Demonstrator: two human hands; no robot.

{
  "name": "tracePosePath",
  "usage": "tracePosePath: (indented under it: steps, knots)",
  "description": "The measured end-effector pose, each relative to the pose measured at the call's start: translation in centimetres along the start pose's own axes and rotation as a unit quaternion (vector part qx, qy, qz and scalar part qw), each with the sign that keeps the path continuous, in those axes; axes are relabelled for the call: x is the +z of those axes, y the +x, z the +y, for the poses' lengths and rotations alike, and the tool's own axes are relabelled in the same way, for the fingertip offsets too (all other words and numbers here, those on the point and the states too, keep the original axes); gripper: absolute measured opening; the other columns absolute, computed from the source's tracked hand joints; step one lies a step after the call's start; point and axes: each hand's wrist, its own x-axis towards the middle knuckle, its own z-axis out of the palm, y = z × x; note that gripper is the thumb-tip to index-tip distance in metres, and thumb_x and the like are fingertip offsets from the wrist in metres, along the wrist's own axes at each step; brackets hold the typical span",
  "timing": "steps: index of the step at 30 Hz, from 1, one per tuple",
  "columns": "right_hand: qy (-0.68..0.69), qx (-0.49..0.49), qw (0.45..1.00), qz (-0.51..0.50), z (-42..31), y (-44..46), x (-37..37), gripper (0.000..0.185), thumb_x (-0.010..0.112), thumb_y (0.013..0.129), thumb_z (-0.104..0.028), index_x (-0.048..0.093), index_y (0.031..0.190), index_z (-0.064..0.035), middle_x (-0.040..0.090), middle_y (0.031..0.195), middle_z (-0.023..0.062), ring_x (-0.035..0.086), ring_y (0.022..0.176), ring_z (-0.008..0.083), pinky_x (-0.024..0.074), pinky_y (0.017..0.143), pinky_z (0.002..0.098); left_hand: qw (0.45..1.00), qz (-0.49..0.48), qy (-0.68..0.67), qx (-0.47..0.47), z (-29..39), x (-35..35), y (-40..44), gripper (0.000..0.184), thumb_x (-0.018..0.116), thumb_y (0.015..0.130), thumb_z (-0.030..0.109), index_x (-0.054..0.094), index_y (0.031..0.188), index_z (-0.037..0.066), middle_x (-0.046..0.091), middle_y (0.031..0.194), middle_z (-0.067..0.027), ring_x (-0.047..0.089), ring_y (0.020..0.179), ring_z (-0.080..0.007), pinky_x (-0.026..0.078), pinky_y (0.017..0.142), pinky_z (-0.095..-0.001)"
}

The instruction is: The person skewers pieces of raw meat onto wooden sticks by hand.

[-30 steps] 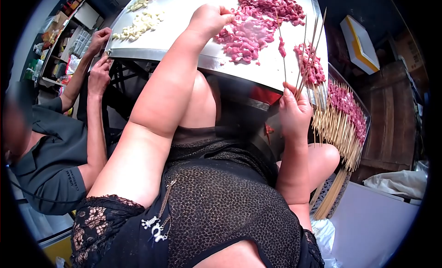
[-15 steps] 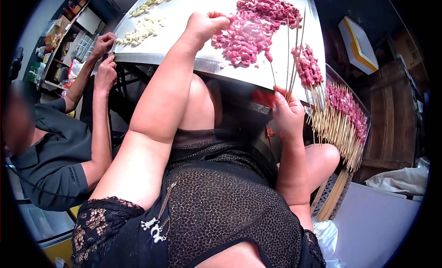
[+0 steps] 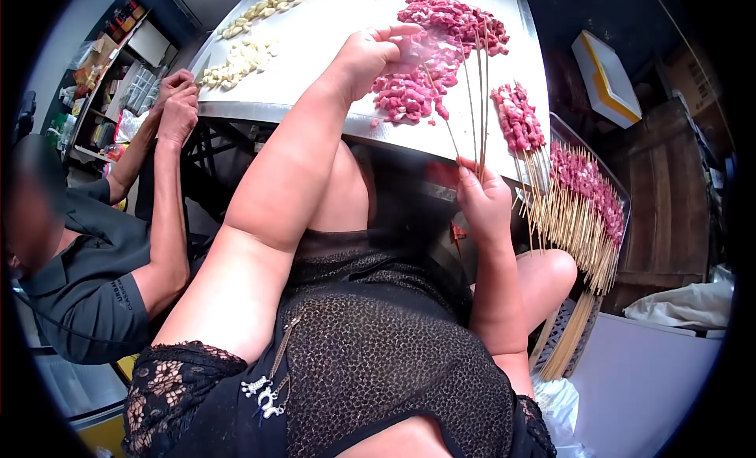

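My left hand (image 3: 372,58) is over the near-left part of the raw meat pile (image 3: 409,96), with its index finger stretched out and apart from the thumb. A slight blur covers the fingertips, and I make out nothing held there. My right hand (image 3: 484,202), at the table's near edge, is closed around several thin skewers (image 3: 482,103) that point up and away. One of them leans left toward the pile and carries a small piece of meat (image 3: 441,110). Finished meat skewers (image 3: 520,119) lie to the right on the white table (image 3: 315,72).
More meat skewers fill a metal tray (image 3: 628,210) at the right. Bare skewers (image 3: 571,340) stand in a basket below. Peeled garlic cloves (image 3: 240,64) lie on the table's left side. A co-worker's hands (image 3: 177,111) are at the left table edge. A white-yellow box (image 3: 605,80) sits right.
My left hand has moved slightly right and down, its pinched fingers now spread. My right hand has shifted a little left and down with the skewers. The co-worker's hands have come closer together.
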Motion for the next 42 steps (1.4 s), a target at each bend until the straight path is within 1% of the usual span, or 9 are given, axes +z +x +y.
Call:
tracePosePath:
  steps: [8,14,18,21,24,26,28,34,42]
  knots:
    - [-0.028,0.002,1.000,0.013,-0.1,-0.1,0.0,0.020,0.055,0.089,-0.010,0.061,0.105,0.0001,0.052,0.063,-0.0034,0.042,0.051,0.0019,0.0324,0.046,0.0165,0.985,0.014,0.160,0.065,-0.6,-0.4,-0.5,0.033,0.049,0.080,-0.003,0.061,0.111,0.000,0.064,0.102,-0.0102,0.060,0.089,-0.0115,0.049,0.079,-0.0242]
    - [-0.023,-0.003,0.999,0.027,-0.3,-0.2,-0.1,0.019,0.055,0.089,-0.010,0.061,0.105,-0.0002,0.051,0.062,-0.0040,0.041,0.051,0.0018,0.0321,0.046,0.0164,0.947,0.111,0.261,0.149,-2.4,-1.8,1.2,0.025,0.062,0.086,0.021,0.066,0.101,0.001,0.066,0.085,-0.0021,0.059,0.074,-0.0069,0.048,0.067,-0.0217]
    - [-0.020,-0.010,0.999,0.037,-0.5,-0.2,-0.1,0.019,0.055,0.090,-0.010,0.061,0.105,0.0001,0.050,0.062,-0.0042,0.041,0.051,0.0015,0.0318,0.046,0.0161,0.817,0.131,0.561,0.024,-1.0,0.3,1.0,0.051,0.063,0.075,0.055,0.067,0.078,0.005,0.065,0.070,-0.0106,0.063,0.066,-0.0194,0.049,0.067,-0.0314]
    - [-0.017,-0.007,0.999,0.033,-0.4,-0.2,-0.1,0.019,0.055,0.090,-0.010,0.061,0.104,0.0004,0.050,0.062,-0.0042,0.041,0.051,0.0014,0.0317,0.046,0.0161,0.778,0.096,0.621,0.000,-0.9,1.2,1.0,0.048,0.063,0.074,0.053,0.068,0.080,0.006,0.065,0.072,-0.0123,0.064,0.071,-0.0216,0.049,0.070,-0.0327]
    - [-0.011,-0.010,1.000,0.024,-0.5,-0.3,-0.3,0.019,0.055,0.090,-0.010,0.060,0.105,0.0004,0.050,0.062,-0.0042,0.041,0.051,0.0014,0.0318,0.046,0.0161,0.810,0.096,0.578,0.001,-1.0,0.4,2.0,0.036,0.065,0.077,0.041,0.069,0.084,0.005,0.066,0.074,-0.0088,0.063,0.074,-0.0174,0.048,0.070,-0.0290]
    - [-0.010,-0.009,1.000,0.023,-0.4,-0.5,-0.5,0.019,0.055,0.089,-0.010,0.060,0.105,0.0005,0.050,0.062,-0.0042,0.041,0.051,0.0014,0.0319,0.046,0.0161,0.939,0.121,0.311,0.081,-2.6,-1.3,3.0,0.022,0.064,0.080,0.025,0.069,0.087,0.004,0.066,0.077,-0.0044,0.061,0.072,-0.0129,0.047,0.068,-0.0252]
    - [-0.014,-0.014,1.000,0.016,-0.3,-0.5,-0.6,0.020,0.055,0.089,-0.010,0.060,0.105,0.0008,0.050,0.062,-0.0041,0.041,0.051,0.0015,0.0321,0.046,0.0159,0.978,0.142,0.139,0.070,-1.4,-0.7,2.0,0.017,0.060,0.084,0.014,0.066,0.094,0.001,0.065,0.084,-0.0054,0.058,0.068,-0.0095,0.048,0.064,-0.0239]
    - [0.032,-0.015,0.999,-0.001,-0.3,-0.4,-0.1,0.020,0.055,0.090,-0.009,0.060,0.106,0.0009,0.051,0.064,-0.0039,0.042,0.052,0.0017,0.0320,0.046,0.0156,0.992,0.118,-0.040,0.014,-0.7,-0.5,1.3,0.021,0.052,0.091,0.015,0.058,0.102,-0.001,0.065,0.089,-0.0114,0.061,0.069,-0.0119,0.051,0.057,-0.0205]
    - [0.042,-0.020,0.999,0.001,-0.5,-0.3,0.1,0.020,0.054,0.090,-0.009,0.060,0.106,0.0009,0.051,0.064,-0.0036,0.042,0.053,0.0017,0.0324,0.047,0.0155,0.982,0.026,-0.187,-0.015,-0.4,0.2,1.0,0.029,0.035,0.096,0.018,0.048,0.109,-0.004,0.059,0.104,-0.0233,0.064,0.087,-0.0277,0.056,0.078,-0.0314]
